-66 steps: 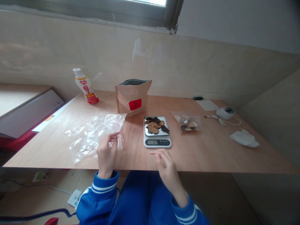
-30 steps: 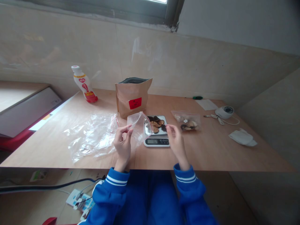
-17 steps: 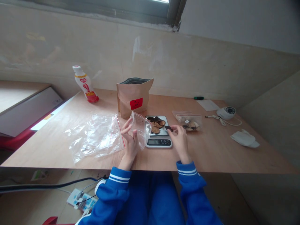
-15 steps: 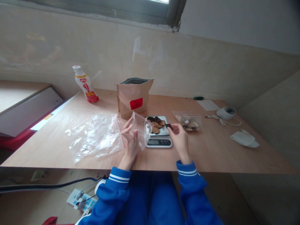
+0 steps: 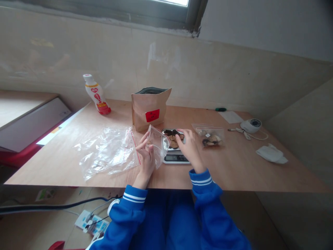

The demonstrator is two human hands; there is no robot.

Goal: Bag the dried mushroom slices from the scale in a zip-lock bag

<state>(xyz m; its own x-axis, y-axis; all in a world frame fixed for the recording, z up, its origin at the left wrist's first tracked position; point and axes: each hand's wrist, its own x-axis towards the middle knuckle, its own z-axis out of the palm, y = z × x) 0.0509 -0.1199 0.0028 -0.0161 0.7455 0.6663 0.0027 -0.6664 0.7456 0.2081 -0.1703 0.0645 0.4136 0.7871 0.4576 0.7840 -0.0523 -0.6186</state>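
My left hand holds a small clear zip bag up by its rim, its mouth turned toward the scale. My right hand is over the pan of the digital scale, fingers bent together on a dark dried slice; the hand is blurred. More dried slices lie on the pan, partly hidden by the bag and my fingers. My sleeves are blue with white stripes.
A brown paper pouch with a red label stands behind the scale. A filled zip bag lies to its right, a pile of clear bags to its left. A bottle, a small white camera and white cloth sit further off.
My left hand took a small bag from the pile and raised it beside the scale. My right hand pinched a slice at the pan's right edge and moved left toward the bag.
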